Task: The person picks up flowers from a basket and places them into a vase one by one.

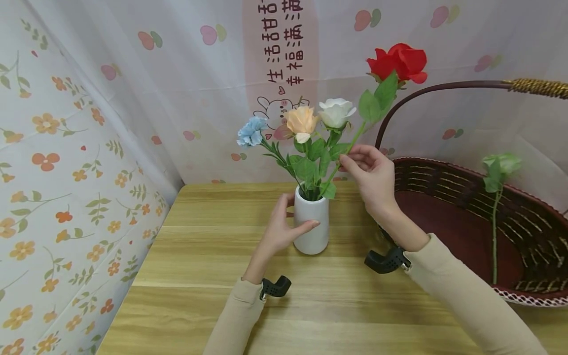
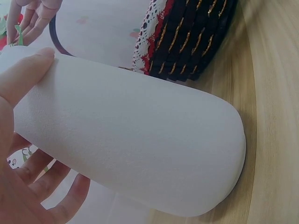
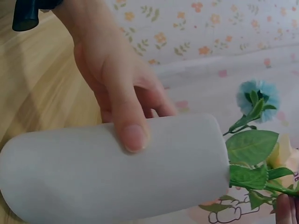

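A white vase (image 1: pixel 312 231) stands upright on the wooden table, gripped near its upper part by my left hand (image 1: pixel 284 224), thumb across the front and fingers around the far side. In the head view my right hand (image 1: pixel 372 177) pinches the green stem of a red rose (image 1: pixel 399 61), which leans up to the right. The lower end of that stem reaches the vase mouth. In the vase are a light blue carnation (image 1: pixel 252 132), a peach rose (image 1: pixel 301 121) and a white rose (image 1: pixel 336 113), with green leaves below them.
A dark woven basket (image 1: pixel 443 170) with a tall arched handle (image 1: pixel 443 88) stands at the right. One pale green-white rose (image 1: pixel 503 165) lies in it, its stem toward the near rim. The wooden table (image 1: pixel 199 266) meets a printed curtain (image 1: pixel 199 98) at the back.
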Tool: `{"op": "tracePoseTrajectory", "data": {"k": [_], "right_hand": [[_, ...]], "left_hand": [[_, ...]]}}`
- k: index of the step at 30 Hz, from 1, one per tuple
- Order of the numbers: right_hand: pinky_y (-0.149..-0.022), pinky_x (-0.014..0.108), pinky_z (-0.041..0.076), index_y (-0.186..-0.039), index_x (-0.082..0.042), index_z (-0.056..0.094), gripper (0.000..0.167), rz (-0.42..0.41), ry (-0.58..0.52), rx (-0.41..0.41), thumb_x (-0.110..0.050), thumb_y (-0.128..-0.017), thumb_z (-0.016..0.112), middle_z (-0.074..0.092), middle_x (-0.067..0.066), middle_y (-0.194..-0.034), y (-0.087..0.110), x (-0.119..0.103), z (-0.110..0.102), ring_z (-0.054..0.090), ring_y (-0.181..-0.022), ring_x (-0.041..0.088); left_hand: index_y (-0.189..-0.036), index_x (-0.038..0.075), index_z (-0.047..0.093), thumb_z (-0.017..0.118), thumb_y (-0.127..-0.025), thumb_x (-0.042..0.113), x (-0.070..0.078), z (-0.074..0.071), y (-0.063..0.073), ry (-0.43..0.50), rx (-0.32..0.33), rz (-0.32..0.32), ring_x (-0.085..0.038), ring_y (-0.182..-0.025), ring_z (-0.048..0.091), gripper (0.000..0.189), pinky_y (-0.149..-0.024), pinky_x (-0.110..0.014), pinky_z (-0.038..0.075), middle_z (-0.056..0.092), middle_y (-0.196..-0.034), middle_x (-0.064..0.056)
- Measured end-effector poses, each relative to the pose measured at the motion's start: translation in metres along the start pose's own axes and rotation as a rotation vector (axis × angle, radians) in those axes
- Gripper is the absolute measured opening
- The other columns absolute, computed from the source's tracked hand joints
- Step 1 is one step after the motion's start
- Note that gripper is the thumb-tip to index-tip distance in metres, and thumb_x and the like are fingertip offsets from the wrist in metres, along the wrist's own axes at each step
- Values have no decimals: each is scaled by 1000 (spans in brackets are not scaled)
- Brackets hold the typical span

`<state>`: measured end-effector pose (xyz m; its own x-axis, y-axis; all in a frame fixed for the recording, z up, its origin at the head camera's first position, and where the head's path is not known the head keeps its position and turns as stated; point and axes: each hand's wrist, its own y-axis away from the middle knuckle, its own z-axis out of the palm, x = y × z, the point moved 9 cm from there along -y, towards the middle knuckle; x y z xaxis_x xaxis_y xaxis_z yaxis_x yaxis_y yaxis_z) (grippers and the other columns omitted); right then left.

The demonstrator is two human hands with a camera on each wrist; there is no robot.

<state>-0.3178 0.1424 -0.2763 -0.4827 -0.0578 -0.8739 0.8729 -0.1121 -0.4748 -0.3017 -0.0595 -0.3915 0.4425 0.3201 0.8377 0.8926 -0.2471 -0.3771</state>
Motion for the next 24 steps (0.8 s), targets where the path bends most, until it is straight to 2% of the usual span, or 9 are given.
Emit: {"op": "tracePoseTrajectory", "data": {"k": [4,8,17,24], "right_hand": [[-76,28,59,-108,7,62,23,16,43,-5,-7,-93,73,69,8,-92,4,7,1,71,-76,16],[-77,28,58,-108,5,63,21,44,66,3,-6,-93,73,70,5,-93,9,12,1,71,-77,14],[-78,29,59,-101,2,64,17,88,17,-10,-4,-90,75,71,5,-89,17,22,3,71,-78,16],[-77,21,54,-103,5,63,22,117,131,-32,-8,-90,76,71,-1,-89,24,30,6,69,-83,9]], "left_hand": [[-136,10,47,85,-83,30,0,0,0,1,3,0,-20,-122,50,68,-96,-41,50,54,-133,-3],[-136,10,48,85,-83,31,0,0,0,2,4,1,-19,-122,51,68,-96,-41,50,54,-132,-3],[-135,9,48,85,-84,29,2,-1,0,7,5,11,-20,-122,51,67,-95,-42,50,54,-133,-4],[-135,9,48,86,-83,28,1,0,-1,7,4,22,-19,-121,51,67,-95,-41,50,54,-132,-4]]}}
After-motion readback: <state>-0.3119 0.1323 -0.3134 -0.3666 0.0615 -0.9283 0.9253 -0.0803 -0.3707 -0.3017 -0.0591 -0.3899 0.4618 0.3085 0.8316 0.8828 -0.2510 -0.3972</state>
